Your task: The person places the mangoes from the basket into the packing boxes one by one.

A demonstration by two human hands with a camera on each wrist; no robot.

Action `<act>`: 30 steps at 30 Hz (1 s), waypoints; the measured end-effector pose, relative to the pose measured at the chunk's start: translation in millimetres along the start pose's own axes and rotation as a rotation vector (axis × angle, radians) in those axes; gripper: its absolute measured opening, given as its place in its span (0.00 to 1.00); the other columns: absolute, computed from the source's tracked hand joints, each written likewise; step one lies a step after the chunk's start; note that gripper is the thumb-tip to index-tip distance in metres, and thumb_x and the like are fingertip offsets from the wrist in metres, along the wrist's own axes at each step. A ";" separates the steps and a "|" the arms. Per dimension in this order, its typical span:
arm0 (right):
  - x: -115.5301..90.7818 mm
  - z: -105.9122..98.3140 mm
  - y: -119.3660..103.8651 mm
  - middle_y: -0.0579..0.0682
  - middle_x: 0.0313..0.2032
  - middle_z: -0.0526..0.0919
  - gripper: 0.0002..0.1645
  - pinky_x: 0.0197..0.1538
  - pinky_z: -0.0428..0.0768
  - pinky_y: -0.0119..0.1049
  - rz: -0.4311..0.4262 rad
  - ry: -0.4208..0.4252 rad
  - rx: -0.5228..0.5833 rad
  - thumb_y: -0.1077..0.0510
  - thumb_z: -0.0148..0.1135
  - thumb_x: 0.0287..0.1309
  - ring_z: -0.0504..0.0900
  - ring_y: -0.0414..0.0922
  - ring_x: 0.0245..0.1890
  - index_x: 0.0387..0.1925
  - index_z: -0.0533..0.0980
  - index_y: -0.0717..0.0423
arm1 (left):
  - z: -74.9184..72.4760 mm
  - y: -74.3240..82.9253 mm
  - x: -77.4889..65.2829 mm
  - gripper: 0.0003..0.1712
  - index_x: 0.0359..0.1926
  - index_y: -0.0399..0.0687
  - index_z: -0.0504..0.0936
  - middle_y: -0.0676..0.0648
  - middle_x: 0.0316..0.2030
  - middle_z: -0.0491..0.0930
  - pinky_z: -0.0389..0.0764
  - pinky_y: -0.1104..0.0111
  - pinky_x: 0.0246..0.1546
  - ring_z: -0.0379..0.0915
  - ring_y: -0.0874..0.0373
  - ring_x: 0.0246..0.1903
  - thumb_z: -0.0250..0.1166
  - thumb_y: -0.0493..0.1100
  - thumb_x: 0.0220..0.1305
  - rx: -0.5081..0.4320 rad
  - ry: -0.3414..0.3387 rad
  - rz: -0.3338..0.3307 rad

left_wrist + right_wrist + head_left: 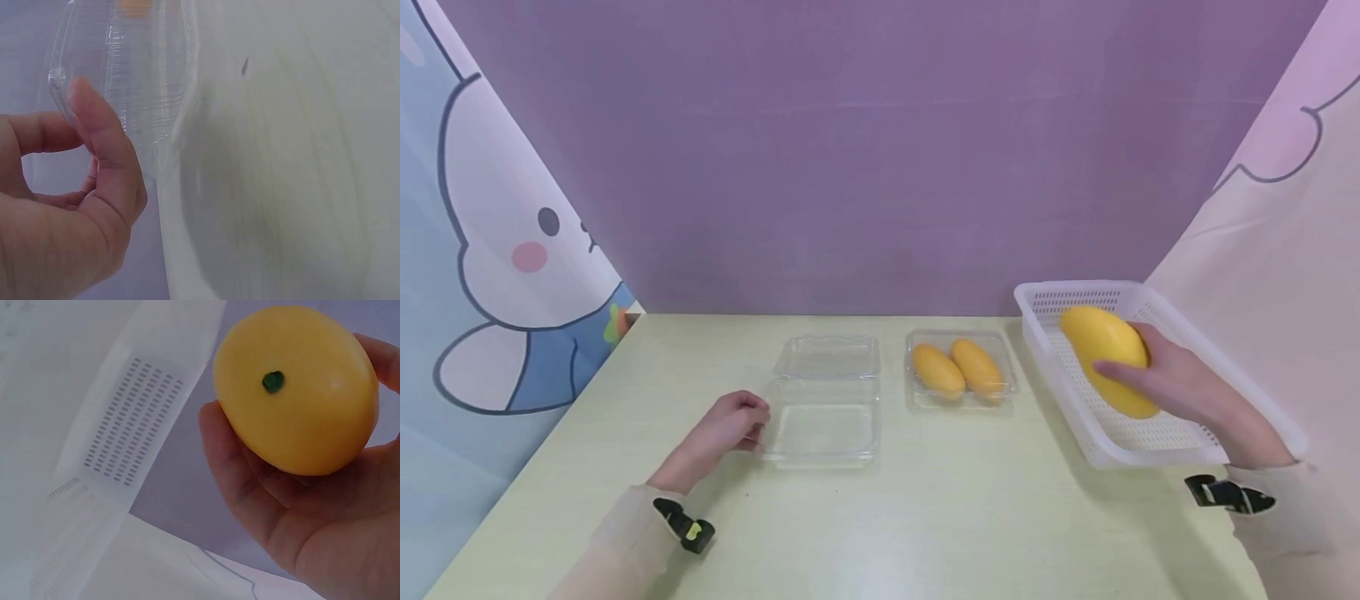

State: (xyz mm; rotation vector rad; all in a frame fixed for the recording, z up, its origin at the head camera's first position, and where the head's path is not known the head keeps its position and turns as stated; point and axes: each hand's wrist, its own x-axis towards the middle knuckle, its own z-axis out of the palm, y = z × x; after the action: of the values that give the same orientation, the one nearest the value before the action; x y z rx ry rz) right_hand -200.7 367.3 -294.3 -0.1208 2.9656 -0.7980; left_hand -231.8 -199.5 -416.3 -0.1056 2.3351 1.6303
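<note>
In the head view my right hand [1180, 375] grips a large yellow mango [1108, 358] over the white basket. The right wrist view shows the mango's green stem end [273, 381], with the fingers [228, 462] curled around its sides. On the left, my left hand [730, 429] pinches the left edge of a clear plastic clamshell box [823, 429], which lies with its lid [827, 358] folded back. Thumb and forefinger meet at the box's rim [59, 81] in the left wrist view.
A second clear box [962, 400] holds two smaller yellow mangoes [938, 372] and sits between the first box and the perforated white basket [1060, 400]. Behind the pale table [925, 517] stands a purple backdrop [880, 167]. Printed cloth [512, 292] hangs on the left.
</note>
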 end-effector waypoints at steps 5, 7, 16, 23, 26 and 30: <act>-4.6 0.3 -11.9 0.61 0.44 0.76 0.49 0.34 0.75 0.41 -0.012 0.022 0.013 0.38 0.58 0.69 0.78 0.52 0.37 0.72 0.51 0.68 | 3.3 1.1 -1.6 0.16 0.53 0.27 0.71 0.39 0.35 0.76 0.83 0.64 0.35 0.74 0.51 0.32 0.55 0.36 0.69 -0.006 -0.001 0.000; -6.9 1.2 -17.2 0.62 0.44 0.76 0.49 0.34 0.75 0.41 -0.016 0.031 0.025 0.37 0.58 0.69 0.78 0.52 0.37 0.72 0.52 0.66 | 3.9 1.0 -2.4 0.16 0.53 0.27 0.71 0.39 0.35 0.76 0.83 0.64 0.35 0.74 0.51 0.31 0.55 0.36 0.69 -0.008 -0.002 0.000; -13.8 9.4 -37.4 0.62 0.47 0.76 0.48 0.33 0.75 0.42 -0.053 0.059 0.072 0.40 0.59 0.69 0.78 0.53 0.37 0.74 0.51 0.63 | 6.4 0.0 -7.6 0.16 0.53 0.26 0.70 0.40 0.34 0.75 0.83 0.64 0.33 0.74 0.53 0.30 0.55 0.35 0.69 -0.047 -0.027 0.008; -17.5 16.5 -53.0 0.61 0.49 0.77 0.48 0.33 0.76 0.42 -0.078 0.085 0.109 0.40 0.60 0.69 0.78 0.52 0.37 0.76 0.51 0.59 | 9.8 -2.2 -8.4 0.16 0.53 0.26 0.69 0.42 0.33 0.74 0.83 0.64 0.32 0.73 0.53 0.30 0.55 0.35 0.70 -0.068 -0.049 0.028; -18.6 19.4 -59.2 0.61 0.48 0.77 0.47 0.33 0.76 0.43 -0.099 0.099 0.124 0.41 0.61 0.69 0.78 0.52 0.37 0.76 0.53 0.58 | 12.1 -3.2 -8.2 0.16 0.53 0.26 0.69 0.41 0.34 0.74 0.83 0.64 0.32 0.73 0.52 0.30 0.55 0.34 0.69 -0.073 -0.053 0.033; -19.5 24.0 -66.4 0.61 0.47 0.77 0.47 0.34 0.77 0.43 -0.122 0.104 0.140 0.42 0.62 0.68 0.78 0.52 0.36 0.77 0.53 0.57 | 15.2 -3.0 -7.7 0.16 0.53 0.27 0.69 0.42 0.33 0.74 0.83 0.64 0.33 0.73 0.53 0.30 0.55 0.34 0.68 -0.090 -0.053 0.025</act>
State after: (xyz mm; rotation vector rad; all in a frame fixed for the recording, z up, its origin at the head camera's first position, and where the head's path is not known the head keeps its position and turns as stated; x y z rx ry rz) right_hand -175.4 299.9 -280.7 -0.2630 3.0095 -1.0555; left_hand -220.8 -187.2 -421.7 -0.0518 2.2335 1.7286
